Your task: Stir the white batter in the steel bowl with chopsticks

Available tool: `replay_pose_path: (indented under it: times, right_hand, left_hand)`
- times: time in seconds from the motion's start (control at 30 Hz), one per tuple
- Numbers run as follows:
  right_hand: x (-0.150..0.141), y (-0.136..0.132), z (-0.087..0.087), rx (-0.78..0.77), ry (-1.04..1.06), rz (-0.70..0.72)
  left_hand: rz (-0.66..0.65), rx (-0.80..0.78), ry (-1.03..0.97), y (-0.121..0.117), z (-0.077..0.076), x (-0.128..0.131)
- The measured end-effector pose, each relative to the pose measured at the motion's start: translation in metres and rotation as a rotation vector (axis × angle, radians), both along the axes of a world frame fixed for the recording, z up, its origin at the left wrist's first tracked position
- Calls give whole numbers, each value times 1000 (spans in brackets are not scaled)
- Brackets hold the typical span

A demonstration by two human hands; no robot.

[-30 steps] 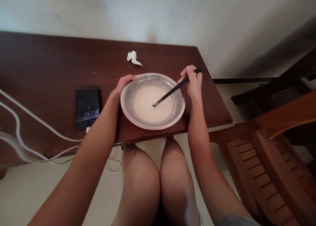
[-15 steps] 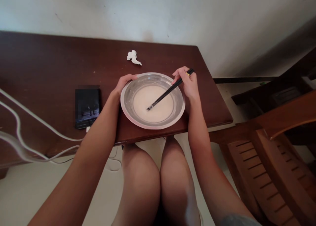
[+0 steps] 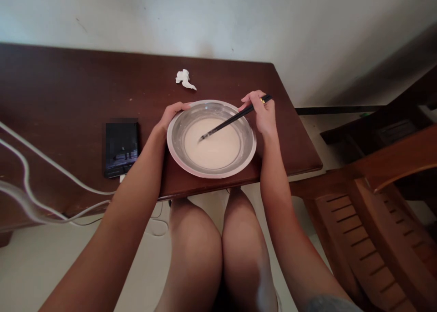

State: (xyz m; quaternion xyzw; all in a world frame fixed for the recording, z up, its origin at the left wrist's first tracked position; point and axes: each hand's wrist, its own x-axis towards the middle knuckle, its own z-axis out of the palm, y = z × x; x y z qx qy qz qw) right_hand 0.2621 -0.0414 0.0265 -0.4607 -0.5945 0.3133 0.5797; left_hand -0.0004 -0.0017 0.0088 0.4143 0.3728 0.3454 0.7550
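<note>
A wide metal bowl (image 3: 175,148) stands near the front edge of the dark wooden table. In it lies a pale, milky batter-like liquid (image 3: 218,150). My left hand (image 3: 172,113) grips the bowl's rim at the upper left, with the thumb and part of the fingers hidden. My right hand (image 3: 262,109) is closed around black chopsticks (image 3: 235,118) with a gold band near the top. They slant down to the left over the bowl, and their whitened tips are at the liquid; whether they dip in, I cannot tell.
Beyond the bowl lies a crumpled white tissue (image 3: 185,78). A phone or tablet (image 3: 121,146) with a lit screen is left of my left forearm, and white cables (image 3: 51,159) run nearby. Wooden slatted chairs (image 3: 362,230) stand at the right. A wall backs the table (image 3: 68,89).
The chopstick tips have moved left and slightly away from me across the bowl. My right hand has shifted a little to the right. The bowl and my left hand have stayed put.
</note>
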Motion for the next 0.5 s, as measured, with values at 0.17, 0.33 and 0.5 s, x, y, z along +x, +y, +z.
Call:
replay_pose_path:
  times: [0.17, 0.33, 0.5]
  right_hand:
    - [9, 3, -2, 56, 67, -114]
    - [-3, -2, 3, -7, 9, 15]
    - [-1, -2, 5, 14, 46, -117]
  left_hand:
    - [-7, 7, 24, -1, 2, 1]
    - [4, 12, 42, -1, 2, 0]
    - [-6, 9, 12, 0, 1, 0]
